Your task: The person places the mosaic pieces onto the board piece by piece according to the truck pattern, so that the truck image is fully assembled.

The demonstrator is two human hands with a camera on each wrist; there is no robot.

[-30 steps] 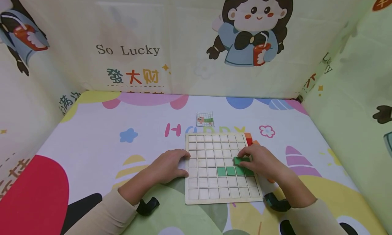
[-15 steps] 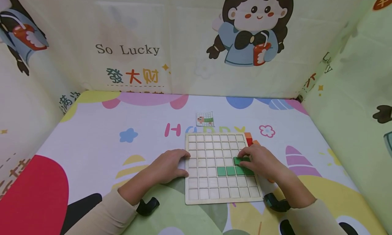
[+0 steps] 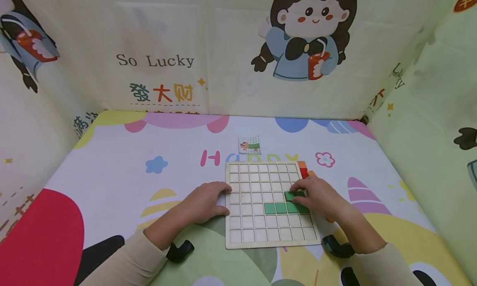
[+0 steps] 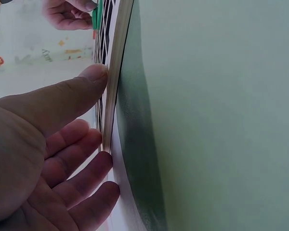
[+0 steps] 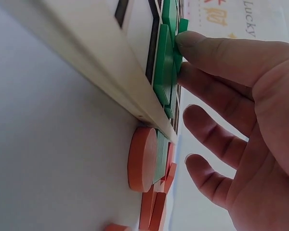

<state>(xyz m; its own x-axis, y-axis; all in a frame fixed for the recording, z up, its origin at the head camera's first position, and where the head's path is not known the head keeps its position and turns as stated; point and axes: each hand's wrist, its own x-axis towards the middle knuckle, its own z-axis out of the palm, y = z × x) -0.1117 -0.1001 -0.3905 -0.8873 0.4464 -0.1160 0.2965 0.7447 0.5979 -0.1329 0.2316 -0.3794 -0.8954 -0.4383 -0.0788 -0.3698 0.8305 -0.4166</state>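
A green tile is at the right side of the gridded board, just beyond a row of green tiles, pinched in the fingers of the right hand. I'd square it with its cell before pressing, letting the left hand, fingers loosely extended against the left edge, steady things. The right wrist view shows an orange disc beside the board, mostly hidden in the head view.
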